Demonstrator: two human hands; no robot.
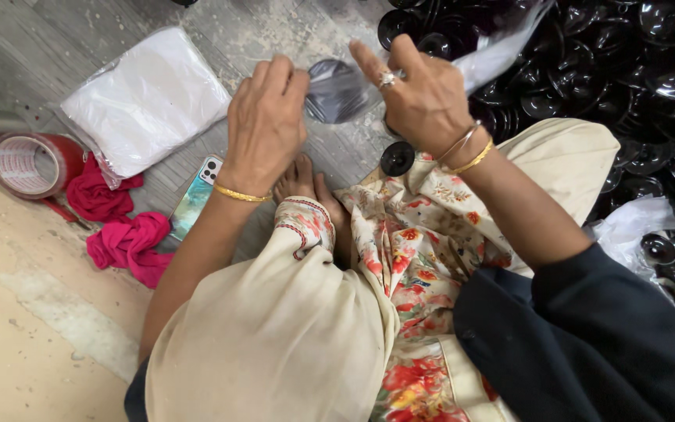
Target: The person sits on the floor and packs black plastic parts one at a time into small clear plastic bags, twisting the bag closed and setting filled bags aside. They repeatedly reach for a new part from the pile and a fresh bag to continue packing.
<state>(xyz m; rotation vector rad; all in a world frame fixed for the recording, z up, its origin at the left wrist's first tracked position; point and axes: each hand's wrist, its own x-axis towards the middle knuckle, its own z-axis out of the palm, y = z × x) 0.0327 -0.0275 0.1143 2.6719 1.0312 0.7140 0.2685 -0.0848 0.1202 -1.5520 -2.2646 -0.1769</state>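
The fingers of the left hand [263, 117] curl together and pinch the left edge of a thin clear plastic bag [501, 51]. The right hand [423, 98] pinches the bag on its other side with thumb and lower fingers, while its index and middle fingers stand straight up. Held this way between the two hands, the film is stretched around a round black disc [336, 91], which sits inside it, directly between the hands and above the bare feet [302, 181].

The rest of the bag trails off towards 2 o'clock over a heap of black discs [626, 78], within easy reach of the right hand. One loose black disc [397, 158] lies at 6 o'clock from the right wrist. At 9 o'clock from the left hand lies a flat stack of clear bags [146, 98], with a phone [195, 199] at 7 o'clock, then pink cloth [123, 234] and a roll of red tape [29, 164] farther out.
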